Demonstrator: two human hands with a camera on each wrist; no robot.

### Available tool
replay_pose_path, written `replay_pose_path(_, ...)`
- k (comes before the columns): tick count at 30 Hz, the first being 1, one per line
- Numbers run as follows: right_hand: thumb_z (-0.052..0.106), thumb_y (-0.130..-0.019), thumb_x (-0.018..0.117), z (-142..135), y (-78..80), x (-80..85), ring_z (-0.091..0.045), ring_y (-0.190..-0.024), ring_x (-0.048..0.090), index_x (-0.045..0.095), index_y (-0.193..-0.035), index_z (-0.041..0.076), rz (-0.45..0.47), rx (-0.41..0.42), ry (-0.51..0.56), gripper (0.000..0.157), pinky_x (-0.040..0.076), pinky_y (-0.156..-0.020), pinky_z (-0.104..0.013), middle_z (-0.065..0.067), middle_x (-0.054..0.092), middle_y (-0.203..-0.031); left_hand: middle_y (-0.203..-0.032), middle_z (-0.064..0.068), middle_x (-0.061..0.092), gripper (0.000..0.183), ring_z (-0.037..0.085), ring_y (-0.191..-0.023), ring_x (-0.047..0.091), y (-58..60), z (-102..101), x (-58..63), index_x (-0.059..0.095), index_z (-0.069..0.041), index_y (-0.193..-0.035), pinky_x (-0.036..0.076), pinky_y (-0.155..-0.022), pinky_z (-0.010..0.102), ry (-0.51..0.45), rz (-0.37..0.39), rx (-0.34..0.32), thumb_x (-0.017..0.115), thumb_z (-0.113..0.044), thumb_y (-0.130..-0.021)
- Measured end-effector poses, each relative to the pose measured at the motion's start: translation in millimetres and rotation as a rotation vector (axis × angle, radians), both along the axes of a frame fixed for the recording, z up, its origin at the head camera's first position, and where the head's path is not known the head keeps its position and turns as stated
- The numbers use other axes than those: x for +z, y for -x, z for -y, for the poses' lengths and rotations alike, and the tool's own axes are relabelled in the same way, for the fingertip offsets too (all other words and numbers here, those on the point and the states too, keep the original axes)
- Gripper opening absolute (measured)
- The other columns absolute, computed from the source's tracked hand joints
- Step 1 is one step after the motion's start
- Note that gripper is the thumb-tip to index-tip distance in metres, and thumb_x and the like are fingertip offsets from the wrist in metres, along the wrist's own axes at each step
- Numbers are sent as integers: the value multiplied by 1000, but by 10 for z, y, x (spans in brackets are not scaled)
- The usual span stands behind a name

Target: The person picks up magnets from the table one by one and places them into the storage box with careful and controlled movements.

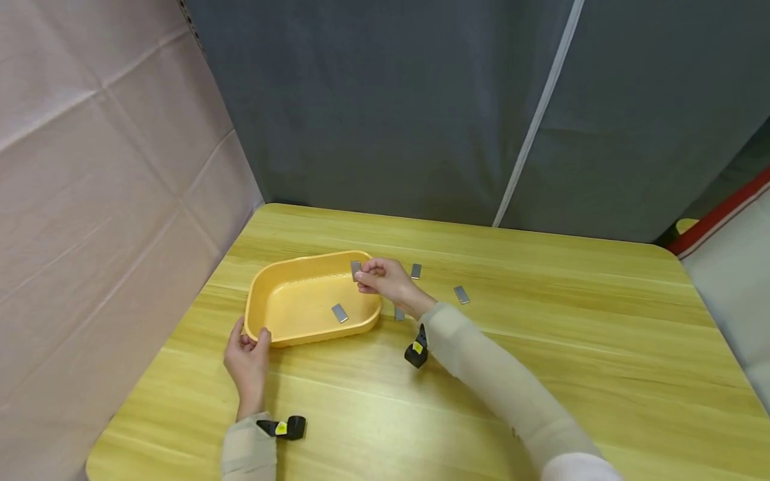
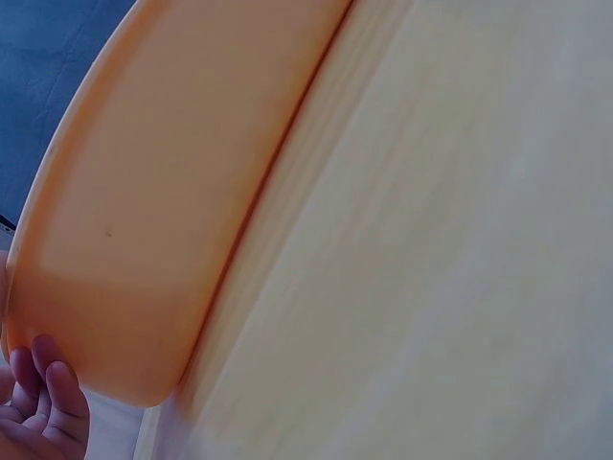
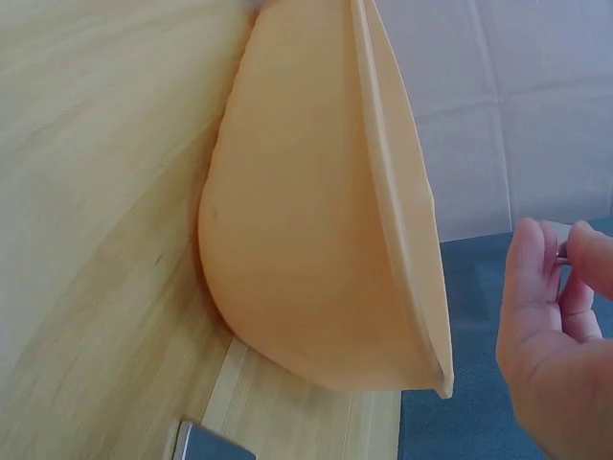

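A yellow-orange plastic tray [image 1: 297, 294] with rounded corners stands on the wooden table. My left hand [image 1: 248, 367] grips its near left corner, thumb at the rim; in the left wrist view curled fingers [image 2: 65, 398] show against the tray's outer wall [image 2: 172, 182]. Between thumb and fingers, my right hand [image 1: 388, 282] pinches a small flat grey rectangular piece [image 1: 356, 269] above the tray's right end. The right wrist view shows that piece [image 3: 563, 257] edge-on, beyond the rim. A similar grey piece [image 1: 339, 313] lies on the tray's floor.
Right of the tray, more grey pieces lie on the table: one farther back [image 1: 416, 271], one to the right [image 1: 461, 294], and one [image 1: 400, 314] partly hidden under my right hand. A dark grey curtain [image 1: 385, 113] hangs behind the table; pale cloth [image 1: 120, 200] covers the left side.
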State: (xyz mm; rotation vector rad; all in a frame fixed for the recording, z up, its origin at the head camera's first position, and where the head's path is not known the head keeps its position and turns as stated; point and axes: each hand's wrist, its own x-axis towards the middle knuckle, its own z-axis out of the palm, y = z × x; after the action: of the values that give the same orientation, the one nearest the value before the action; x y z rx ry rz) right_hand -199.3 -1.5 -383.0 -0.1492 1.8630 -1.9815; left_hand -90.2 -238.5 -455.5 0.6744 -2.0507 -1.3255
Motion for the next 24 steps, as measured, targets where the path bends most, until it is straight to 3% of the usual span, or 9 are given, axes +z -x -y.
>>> replay_pose_path(7, -2, -83, 56, 94, 37, -22, -34, -88, 57, 49, -89, -3, -12, -63, -3, 10, 50, -71, -29, -8, 52, -80, -70, 3, 42, 45, -1, -53, 38, -11, -8, -24, 52, -2, -121, 32, -48, 10, -2, -1, 3, 57, -9, -77)
replay_pose_path(14, -1, -84, 55, 129, 64, -77, -15, -70, 56, 49, -93, -5, -56, -77, -74, 11, 50, -70, -26, -7, 47, -78, -70, 3, 42, 45, -1, -52, 37, -22, -25, -18, 53, -3, -121, 32, -47, 10, 1, 4, 6, 56, -9, -77)
replay_pose_path(24, 0, -82, 58, 212, 111, -137, -15, -68, 56, 54, -93, -6, -131, -99, -226, 13, 50, -66, -24, -9, 53, -81, -69, 2, 42, 45, -2, -51, 38, -25, -36, -14, 53, -2, -120, 32, -46, 10, -5, -3, 11, 57, -9, -76)
